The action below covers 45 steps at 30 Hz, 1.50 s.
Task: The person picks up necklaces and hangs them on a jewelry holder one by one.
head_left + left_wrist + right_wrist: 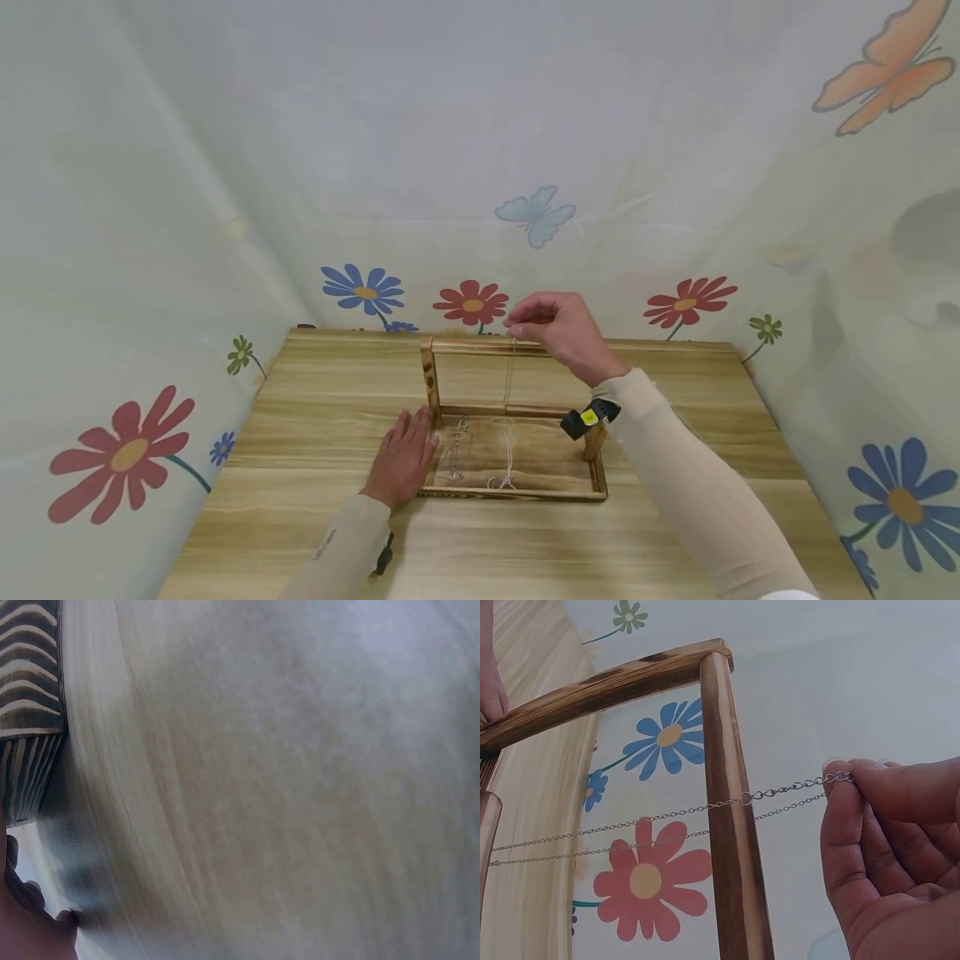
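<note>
A silver chain necklace [660,818] runs up from the tray in two thin strands. My right hand [566,333] pinches its top end between thumb and forefinger, above the crossbar [472,347] of a wooden jewelry stand [517,496]. In the right wrist view the strands pass across the frame's bar. My left hand [401,458] lies at the stand's left side with fingers extended, touching the left post. In the left wrist view only part of that hand [34,926] shows, below the stand's striped corner [30,675].
In the stand's tray lie another chain with shiny links [455,450] at the left and a pale strand [508,454] near the middle. The stand sits on a wood-grain table [315,400]. Pale sheeting [420,125] with printed flowers and butterflies surrounds the table.
</note>
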{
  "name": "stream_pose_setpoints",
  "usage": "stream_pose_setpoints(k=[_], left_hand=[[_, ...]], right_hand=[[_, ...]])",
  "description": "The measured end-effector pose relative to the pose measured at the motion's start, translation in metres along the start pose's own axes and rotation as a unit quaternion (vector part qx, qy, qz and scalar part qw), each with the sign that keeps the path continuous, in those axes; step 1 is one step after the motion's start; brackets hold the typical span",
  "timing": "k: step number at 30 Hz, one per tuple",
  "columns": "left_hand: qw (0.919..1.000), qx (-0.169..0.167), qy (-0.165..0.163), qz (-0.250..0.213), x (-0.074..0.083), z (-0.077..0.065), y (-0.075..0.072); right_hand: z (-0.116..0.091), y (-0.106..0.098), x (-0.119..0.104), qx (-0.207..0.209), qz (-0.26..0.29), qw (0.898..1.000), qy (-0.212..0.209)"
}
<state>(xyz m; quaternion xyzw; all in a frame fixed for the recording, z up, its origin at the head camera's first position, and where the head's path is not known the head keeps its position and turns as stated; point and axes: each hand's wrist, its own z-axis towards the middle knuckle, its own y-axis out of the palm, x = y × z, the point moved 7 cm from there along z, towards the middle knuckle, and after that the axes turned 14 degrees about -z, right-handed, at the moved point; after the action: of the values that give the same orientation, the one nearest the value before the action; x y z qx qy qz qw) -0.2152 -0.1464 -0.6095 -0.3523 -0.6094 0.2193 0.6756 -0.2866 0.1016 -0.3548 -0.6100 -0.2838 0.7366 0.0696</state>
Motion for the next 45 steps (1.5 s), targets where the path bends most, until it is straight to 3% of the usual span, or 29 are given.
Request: stream_pose_setpoints(k=[25, 45], left_hand=[[0.9996, -0.009, -0.009, 0.024, -0.001, 0.0, 0.001], [1.0, 0.006, 0.003, 0.005, -0.003, 0.0, 0.002]], right_hand=[[0.01, 0.022, -0.009, -0.012, 0.012, 1.0, -0.007], [0.017, 0.041, -0.024, -0.026, 0.013, 0.999, -0.022]])
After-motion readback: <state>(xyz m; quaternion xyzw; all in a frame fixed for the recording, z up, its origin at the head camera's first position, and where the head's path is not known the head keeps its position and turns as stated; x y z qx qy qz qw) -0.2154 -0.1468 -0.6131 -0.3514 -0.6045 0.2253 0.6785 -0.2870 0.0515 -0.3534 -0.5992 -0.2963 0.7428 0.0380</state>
